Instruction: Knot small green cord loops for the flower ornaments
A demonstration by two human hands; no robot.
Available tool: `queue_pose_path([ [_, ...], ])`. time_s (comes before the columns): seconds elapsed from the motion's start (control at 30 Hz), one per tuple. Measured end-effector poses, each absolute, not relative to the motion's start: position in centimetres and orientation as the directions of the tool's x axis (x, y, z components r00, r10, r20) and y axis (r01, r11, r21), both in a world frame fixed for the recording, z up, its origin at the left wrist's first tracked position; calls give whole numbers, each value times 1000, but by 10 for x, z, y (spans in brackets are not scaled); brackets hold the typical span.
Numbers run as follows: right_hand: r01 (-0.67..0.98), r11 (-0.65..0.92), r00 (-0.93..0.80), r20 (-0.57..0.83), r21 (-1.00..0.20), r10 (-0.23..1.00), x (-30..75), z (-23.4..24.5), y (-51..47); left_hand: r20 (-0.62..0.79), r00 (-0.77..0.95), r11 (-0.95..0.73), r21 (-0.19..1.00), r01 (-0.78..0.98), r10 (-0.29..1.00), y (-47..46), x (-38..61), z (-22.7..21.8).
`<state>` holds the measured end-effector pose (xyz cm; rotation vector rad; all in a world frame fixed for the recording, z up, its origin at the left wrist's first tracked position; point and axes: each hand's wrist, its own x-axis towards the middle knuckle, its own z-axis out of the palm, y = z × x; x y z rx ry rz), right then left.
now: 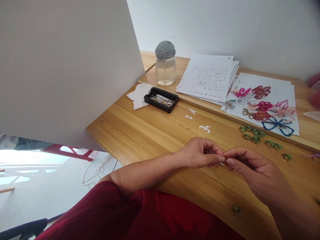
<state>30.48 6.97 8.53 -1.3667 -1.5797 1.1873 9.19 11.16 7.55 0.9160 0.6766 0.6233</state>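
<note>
Over the wooden table (155, 133), my left hand (200, 153) and my right hand (257, 173) meet fingertip to fingertip, both closed in a pinch. A sliver of a small white paper piece (222, 163) shows between the thumbs; the fingers cover most of it. Faint thin strands hang beneath them. Just beyond my left hand lie white crescent paper cut-outs (205, 128), with smaller crescents (188, 117) farther back. Several green wrapped rings (255, 139) with thin tails sit past my right hand. One dark greenish ring (236, 209) rests near the table's front edge.
A black tray (172, 107) of small beads stands beside a white cloth (138, 96). Behind are a grey-lidded bottle (165, 68), stacked cut-out sheets (192, 78) and colourful flower shapes (264, 106) on paper. A grey panel (70, 66) rises along the table's left side.
</note>
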Motion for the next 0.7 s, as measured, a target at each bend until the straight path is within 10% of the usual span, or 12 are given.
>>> queue_pose_path([
  [0.7, 415, 103, -171, 33, -904, 985, 308, 82, 63, -261, 730, 499, 857, -125, 631, 116, 90, 71],
])
